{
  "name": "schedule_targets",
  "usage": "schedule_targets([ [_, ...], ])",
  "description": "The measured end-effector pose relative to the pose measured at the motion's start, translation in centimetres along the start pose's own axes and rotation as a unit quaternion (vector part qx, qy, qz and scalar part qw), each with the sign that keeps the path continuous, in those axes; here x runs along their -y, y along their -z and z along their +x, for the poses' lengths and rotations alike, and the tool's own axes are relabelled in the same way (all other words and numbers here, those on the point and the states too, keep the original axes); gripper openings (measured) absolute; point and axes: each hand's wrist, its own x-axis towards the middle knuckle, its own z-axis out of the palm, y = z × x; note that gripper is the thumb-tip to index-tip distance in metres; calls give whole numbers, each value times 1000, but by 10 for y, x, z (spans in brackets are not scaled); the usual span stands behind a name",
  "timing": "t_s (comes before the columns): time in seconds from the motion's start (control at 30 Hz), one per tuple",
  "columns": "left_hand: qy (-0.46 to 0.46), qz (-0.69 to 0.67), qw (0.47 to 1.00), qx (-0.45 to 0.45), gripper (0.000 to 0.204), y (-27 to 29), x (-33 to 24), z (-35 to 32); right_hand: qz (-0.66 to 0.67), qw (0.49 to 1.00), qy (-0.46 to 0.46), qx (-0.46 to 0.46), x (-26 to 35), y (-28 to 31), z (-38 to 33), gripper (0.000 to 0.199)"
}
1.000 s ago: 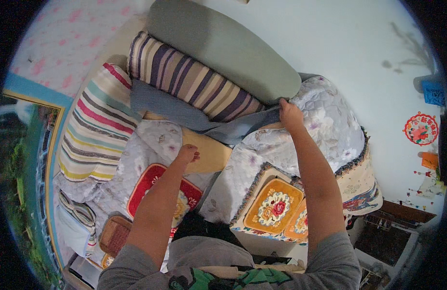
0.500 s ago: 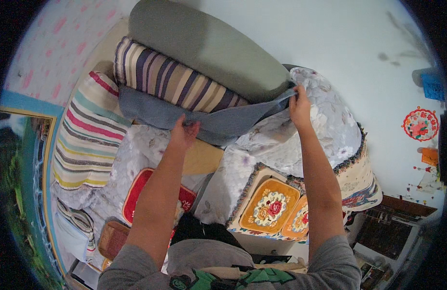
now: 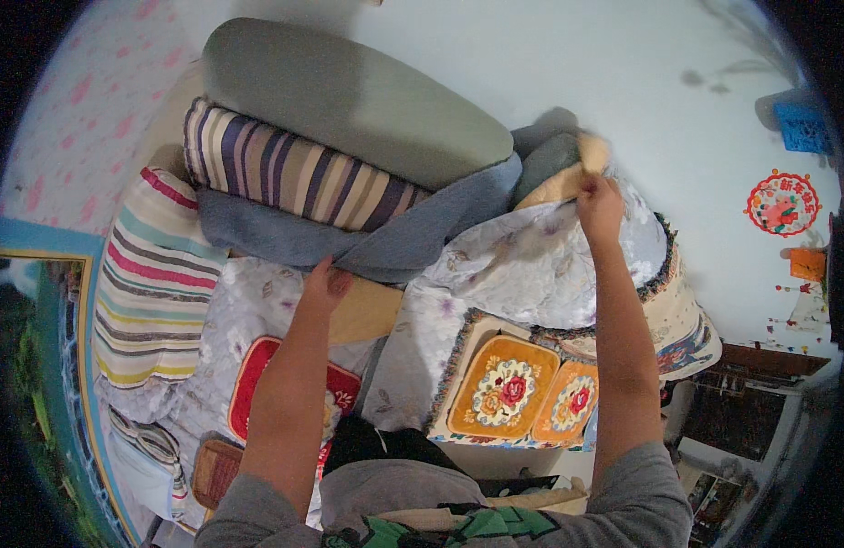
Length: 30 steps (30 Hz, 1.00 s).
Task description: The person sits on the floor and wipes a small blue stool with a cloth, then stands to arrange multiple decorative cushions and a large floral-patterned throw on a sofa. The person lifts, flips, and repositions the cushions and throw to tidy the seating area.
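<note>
A long blue-grey cloth (image 3: 257, 224) runs along the sofa seat beneath a striped bolster cushion (image 3: 285, 164); its right part is folded up against the grey-green sofa back (image 3: 376, 100). My left hand (image 3: 329, 281) is closed at this cloth's lower edge, fingers curled. At the right end of the sofa, my right hand (image 3: 600, 208) makes a fist on the edge of a pale floral sofa cover (image 3: 540, 251). Tan fabric (image 3: 551, 189) shows beside and above that fist. What lies inside the fist is partly hidden.
A colourful striped cushion (image 3: 162, 283) leans at the left. Near me are a red seat pad (image 3: 256, 374) and orange flowered pads (image 3: 504, 384). A blue holder (image 3: 807, 126) and a round red decoration (image 3: 782, 205) hang on the right wall. A framed picture (image 3: 43, 365) is at far left.
My right hand has let go of the blue-grey cloth's end and taken the sofa cover's edge. The cloth's right part now lies against the sofa back. My left hand's fingers have curled in.
</note>
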Motion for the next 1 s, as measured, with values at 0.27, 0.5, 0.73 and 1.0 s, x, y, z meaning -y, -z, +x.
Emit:
schedule_targets([
  [0.27,-41,26,995,88,24,41,-13,52,175,979,33,-95,28,24,-43,25],
  [0.5,-21,-80,996,26,23,20,-7,41,214,923,308,83,178,-10,-18,35],
  [0.73,-67,-76,995,3,24,38,-10,8,47,995,44,-81,159,-39,17,39],
  [1.0,-27,-57,997,35,17,41,-5,10,256,955,-137,-59,70,-33,34,25],
])
